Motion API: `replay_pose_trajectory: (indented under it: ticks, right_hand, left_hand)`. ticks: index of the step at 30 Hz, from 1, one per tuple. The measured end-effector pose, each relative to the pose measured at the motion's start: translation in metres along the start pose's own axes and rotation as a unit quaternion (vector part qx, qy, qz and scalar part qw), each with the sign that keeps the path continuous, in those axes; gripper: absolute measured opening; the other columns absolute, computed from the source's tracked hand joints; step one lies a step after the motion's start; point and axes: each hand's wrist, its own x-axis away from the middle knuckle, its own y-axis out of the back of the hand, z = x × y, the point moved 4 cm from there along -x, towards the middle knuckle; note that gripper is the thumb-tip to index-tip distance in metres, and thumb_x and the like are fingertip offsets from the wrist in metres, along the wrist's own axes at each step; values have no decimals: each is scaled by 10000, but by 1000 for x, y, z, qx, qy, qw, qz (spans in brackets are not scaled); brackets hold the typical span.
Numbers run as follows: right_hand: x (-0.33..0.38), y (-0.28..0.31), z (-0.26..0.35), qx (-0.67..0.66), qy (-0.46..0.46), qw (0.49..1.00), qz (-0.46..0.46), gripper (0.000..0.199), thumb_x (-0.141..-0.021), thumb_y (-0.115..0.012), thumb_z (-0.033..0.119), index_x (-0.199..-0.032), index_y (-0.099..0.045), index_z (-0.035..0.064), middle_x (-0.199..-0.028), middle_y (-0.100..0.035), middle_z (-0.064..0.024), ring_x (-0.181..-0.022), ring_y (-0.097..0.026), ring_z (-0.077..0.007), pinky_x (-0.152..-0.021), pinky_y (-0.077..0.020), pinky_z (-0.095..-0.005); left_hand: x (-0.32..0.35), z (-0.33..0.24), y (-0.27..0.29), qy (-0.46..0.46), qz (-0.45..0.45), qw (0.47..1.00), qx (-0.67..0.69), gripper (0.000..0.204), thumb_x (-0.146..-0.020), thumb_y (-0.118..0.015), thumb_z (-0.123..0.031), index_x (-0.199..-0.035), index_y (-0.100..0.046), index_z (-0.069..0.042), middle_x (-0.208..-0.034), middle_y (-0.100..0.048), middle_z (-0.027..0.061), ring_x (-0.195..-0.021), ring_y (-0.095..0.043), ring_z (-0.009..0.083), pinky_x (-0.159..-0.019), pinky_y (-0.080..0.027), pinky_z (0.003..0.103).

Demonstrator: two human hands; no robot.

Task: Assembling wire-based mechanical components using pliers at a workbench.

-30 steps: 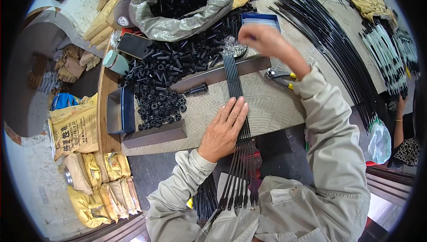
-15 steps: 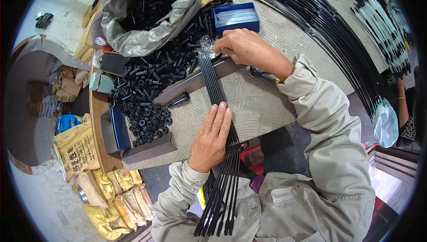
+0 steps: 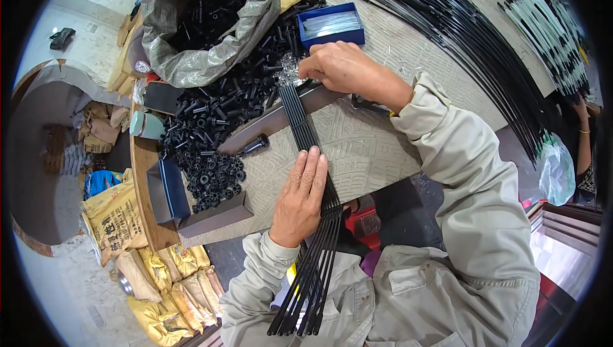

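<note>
A row of thin black rods [image 3: 294, 117] lies side by side across the bench, their near ends fanning out over my lap. My left hand [image 3: 300, 200] rests flat on them, fingers stretched out and pressing them to the bench edge. At the rods' far ends my right hand [image 3: 341, 66] is closed, fingertips bent down; what it grips is hidden. Beside those fingertips sits a small heap of clear, shiny bits [image 3: 288, 71]. Just behind is a blue box [image 3: 332, 40] of thin clear strips. A grey-brown metal bar [image 3: 281, 117] runs under the rods' far part.
Black bolt-like parts [image 3: 217, 101] and black rings [image 3: 217, 184] are piled at left, below an open grey sack [image 3: 204, 69]. A blue tray [image 3: 167, 190] stands at the bench's left edge. Long black rods [image 3: 453, 34] curve along the right. Another person's arm [image 3: 583, 136] shows at far right.
My right hand stays at the rods' far ends, with its fingers slightly shifted. The whole view has moved a little; my left hand still lies on the rods.
</note>
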Motion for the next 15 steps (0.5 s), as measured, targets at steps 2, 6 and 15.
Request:
replay_pose_trajectory:
  ticks: [2, 6, 15]
  right_hand:
    - [0, 0, 0, -3, -3, 1000, -1, 105, -806, -570, 107, -867, -656, 116, -795, -606, -71, -741, -606, -276, -637, -464, -382]
    - [-1, 0, 1, 4, -4, 1000, -4, 103, -810, -569, 105, -863, -656, 111, -796, -608, -70, -742, -610, -268, -634, -466, -379]
    - [-3, 0, 1, -4, -18, 1000, 17, 186, -727, -590, 69, -879, -666, 143, -839, -647, -67, -793, -626, -267, -655, -486, -402]
  left_hand:
    - [0, 0, 0, 0, -1, 1000, 3, 557, -754, -440, 18, -1303, -351, 39, -1361, -342, 209, -1269, -330, 353, -1019, -329, 389]
    - [0, 0, -1, 3, 3, 1000, -5, 557, -752, -441, 28, -1301, -353, 37, -1360, -343, 209, -1269, -330, 354, -1017, -333, 389]
    - [0, 0, 0, -1, 0, 1000, 0, 551, -758, -436, 28, -1302, -353, 34, -1357, -346, 207, -1264, -333, 362, -1020, -329, 395]
